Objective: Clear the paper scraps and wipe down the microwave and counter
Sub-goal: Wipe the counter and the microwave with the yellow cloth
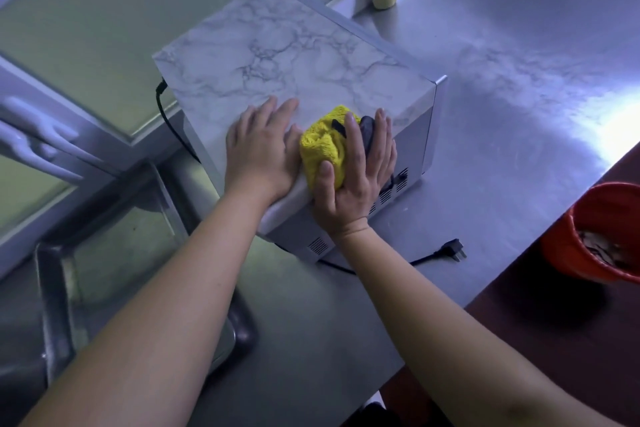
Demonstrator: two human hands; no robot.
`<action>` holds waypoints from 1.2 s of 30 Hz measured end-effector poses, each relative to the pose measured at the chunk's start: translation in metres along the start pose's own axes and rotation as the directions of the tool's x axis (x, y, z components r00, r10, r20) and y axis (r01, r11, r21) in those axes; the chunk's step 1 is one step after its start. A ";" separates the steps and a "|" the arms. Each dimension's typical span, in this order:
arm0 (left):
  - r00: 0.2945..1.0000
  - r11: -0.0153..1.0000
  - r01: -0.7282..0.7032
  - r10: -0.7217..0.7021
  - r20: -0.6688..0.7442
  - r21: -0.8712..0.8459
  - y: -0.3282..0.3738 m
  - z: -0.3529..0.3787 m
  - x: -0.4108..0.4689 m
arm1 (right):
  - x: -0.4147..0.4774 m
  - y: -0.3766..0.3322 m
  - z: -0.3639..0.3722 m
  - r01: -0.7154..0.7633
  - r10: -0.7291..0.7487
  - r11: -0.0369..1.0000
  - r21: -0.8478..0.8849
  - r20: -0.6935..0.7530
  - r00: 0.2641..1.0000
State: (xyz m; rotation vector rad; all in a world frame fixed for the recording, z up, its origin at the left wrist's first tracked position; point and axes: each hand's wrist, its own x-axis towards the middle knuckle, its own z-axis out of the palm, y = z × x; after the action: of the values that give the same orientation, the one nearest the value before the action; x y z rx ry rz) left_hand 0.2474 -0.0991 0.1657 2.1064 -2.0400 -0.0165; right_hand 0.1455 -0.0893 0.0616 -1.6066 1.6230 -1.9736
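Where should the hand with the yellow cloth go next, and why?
Probably slide the yellow cloth away from you across the microwave top. The right hand presses it at the near right edge, most of the marbled top stretches beyond it, and the left hand lies flat there, likely steadying the box.
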 end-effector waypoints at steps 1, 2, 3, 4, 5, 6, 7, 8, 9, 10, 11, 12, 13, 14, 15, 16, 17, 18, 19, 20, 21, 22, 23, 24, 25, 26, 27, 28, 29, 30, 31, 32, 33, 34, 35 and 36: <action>1.000 1.000 0.002 -0.002 -0.002 0.001 0.000 0.001 0.000 | 0.000 0.000 0.000 -0.003 0.003 1.000 0.008 -0.001 1.000; 1.000 1.000 0.002 -0.002 -0.003 0.001 0.000 0.001 0.000 | 0.000 0.001 0.000 -0.010 0.010 1.000 0.012 -0.004 1.000; 1.000 1.000 0.002 -0.002 -0.003 -0.001 0.000 0.002 0.000 | 0.000 0.002 -0.001 -0.022 0.022 1.000 0.014 -0.008 1.000; 1.000 1.000 0.004 -0.004 -0.002 -0.002 0.000 0.002 0.000 | 0.000 0.004 -0.002 -0.038 0.038 0.999 0.017 -0.011 0.999; 1.000 1.000 0.008 -0.008 -0.004 0.000 0.000 0.002 0.000 | 0.001 0.006 -0.003 -0.053 0.053 0.998 0.024 -0.014 0.998; 1.000 1.000 0.011 -0.011 -0.006 0.002 0.000 0.003 0.000 | 0.002 0.008 -0.003 -0.065 0.066 0.997 0.031 -0.016 0.998; 1.000 1.000 0.014 -0.014 -0.005 0.001 0.000 0.003 0.000 | 0.002 0.012 -0.003 -0.075 0.075 0.997 0.033 -0.015 0.997; 1.000 1.000 0.015 -0.015 -0.001 -0.002 0.000 0.003 0.000 | 0.002 0.015 -0.004 -0.082 0.082 0.996 0.029 -0.012 0.997; 1.000 1.000 0.016 -0.016 0.003 -0.006 0.000 0.003 0.000 | 0.001 0.019 -0.006 -0.090 0.090 0.996 0.022 -0.009 0.996; 1.000 1.000 0.019 -0.019 0.005 -0.010 0.000 0.003 0.000 | 0.000 0.023 -0.006 -0.105 0.105 0.994 0.018 -0.008 0.994; 1.000 1.000 0.024 -0.024 0.007 -0.014 0.001 0.003 -0.001 | -0.001 0.027 -0.007 -0.130 0.130 0.991 0.020 -0.008 0.991; 1.000 0.999 0.029 -0.029 0.009 -0.020 0.001 0.003 -0.001 | -0.001 0.032 -0.007 -0.163 0.163 0.986 0.031 -0.011 0.986; 0.999 0.999 0.035 -0.035 0.010 -0.024 0.001 0.002 -0.002 | -0.002 0.036 -0.007 -0.208 0.208 0.977 0.050 -0.015 0.978; 0.999 0.999 0.041 -0.041 0.010 -0.028 0.001 0.002 -0.002 | -0.003 0.041 -0.006 -0.268 0.270 0.960 0.076 -0.021 0.963; 0.999 0.998 0.048 -0.048 0.011 -0.030 0.001 0.003 -0.002 | -0.003 0.047 -0.006 -0.340 0.345 0.934 0.108 -0.028 0.938; 0.998 0.998 0.055 -0.054 0.013 -0.030 0.002 0.003 -0.002 | -0.003 0.054 -0.006 -0.422 0.431 0.895 0.143 -0.036 0.902; 0.998 0.998 0.058 -0.058 0.014 -0.029 0.002 0.003 -0.001 | -0.002 0.062 -0.006 -0.517 0.530 0.839 0.172 -0.037 0.847; 0.998 0.998 0.059 -0.059 0.013 -0.029 0.002 0.003 -0.001 | -0.003 0.073 -0.006 -0.625 0.639 0.759 0.182 -0.028 0.769; 0.998 0.998 0.062 -0.061 0.011 -0.028 0.002 0.003 -0.001 | -0.002 0.083 -0.007 -0.746 0.757 0.644 0.167 -0.001 0.653; 0.998 0.998 0.065 -0.065 0.007 -0.028 0.003 0.003 -0.001 | -0.001 0.094 -0.008 -0.861 0.867 0.487 0.144 0.035 0.497; 0.998 0.997 0.067 -0.067 0.001 -0.027 0.002 0.003 0.000 | 0.003 0.103 -0.011 -0.937 0.941 0.320 0.138 0.066 0.331; 0.998 0.997 0.066 -0.066 -0.005 -0.027 0.002 0.003 0.001 | 0.007 0.109 -0.014 -0.972 0.977 0.176 0.154 0.094 0.192; 0.998 0.998 0.062 -0.062 -0.011 -0.025 0.002 0.003 0.001 | 0.011 0.113 -0.019 -0.981 0.988 0.073 0.180 0.123 0.096; 0.998 0.998 0.058 -0.058 -0.016 -0.025 0.002 0.003 0.001 | 0.014 0.114 -0.023 -0.979 0.987 0.010 0.203 0.156 0.043; 0.998 0.998 0.056 -0.056 -0.018 -0.028 0.002 0.003 0.002 | 0.015 0.112 -0.027 -0.975 0.981 -0.025 0.220 0.191 0.018; 0.998 0.998 0.057 -0.058 -0.018 -0.033 0.002 0.002 0.002 | 0.014 0.108 -0.030 -0.972 0.975 -0.042 0.232 0.220 0.010; 0.998 0.997 0.062 -0.063 -0.017 -0.038 0.002 0.002 0.003 | 0.009 0.102 -0.031 -0.973 0.969 -0.048 0.226 0.245 0.009; 0.998 0.997 0.066 -0.067 -0.017 -0.040 0.002 0.002 0.003 | 0.001 0.093 -0.033 -0.978 0.962 -0.054 0.203 0.274 0.004; 0.997 0.997 0.069 -0.070 -0.017 -0.042 0.002 0.002 0.003 | -0.010 0.083 -0.034 -0.981 0.951 -0.076 0.180 0.308 -0.018; 0.997 0.996 0.071 -0.072 -0.016 -0.045 0.001 0.002 0.003 | -0.025 0.074 -0.036 -0.977 0.932 -0.131 0.170 0.357 -0.063; 0.997 0.996 0.074 -0.075 -0.015 -0.049 0.001 0.002 0.003 | -0.042 0.064 -0.038 -0.957 0.890 -0.230 0.176 0.437 -0.134; 0.997 0.996 0.076 -0.077 -0.014 -0.053 0.000 0.002 0.004 | -0.060 0.055 -0.042 -0.916 0.817 -0.358 0.179 0.536 -0.215; 0.997 0.996 0.076 -0.077 -0.013 -0.055 0.000 0.002 0.004 | -0.076 0.046 -0.048 -0.862 0.722 -0.482 0.157 0.628 -0.290; 0.997 0.995 0.077 -0.078 -0.014 -0.056 0.000 0.002 0.004 | -0.089 0.037 -0.057 -0.807 0.614 -0.581 0.104 0.707 -0.351; 0.997 0.995 0.078 -0.079 -0.018 -0.059 0.000 0.003 0.005 | -0.098 0.030 -0.067 -0.765 0.513 -0.643 0.046 0.767 -0.385; 0.996 0.995 0.079 -0.081 -0.022 -0.063 0.000 0.003 0.005 | -0.104 0.024 -0.076 -0.733 0.435 -0.680 0.008 0.810 -0.394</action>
State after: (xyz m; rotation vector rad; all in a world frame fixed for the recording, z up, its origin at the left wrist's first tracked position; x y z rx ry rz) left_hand 0.2470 -0.1041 0.1639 2.1389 -1.9153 -0.0649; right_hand 0.1201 0.0162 -0.0113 0.3274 0.7137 -0.6543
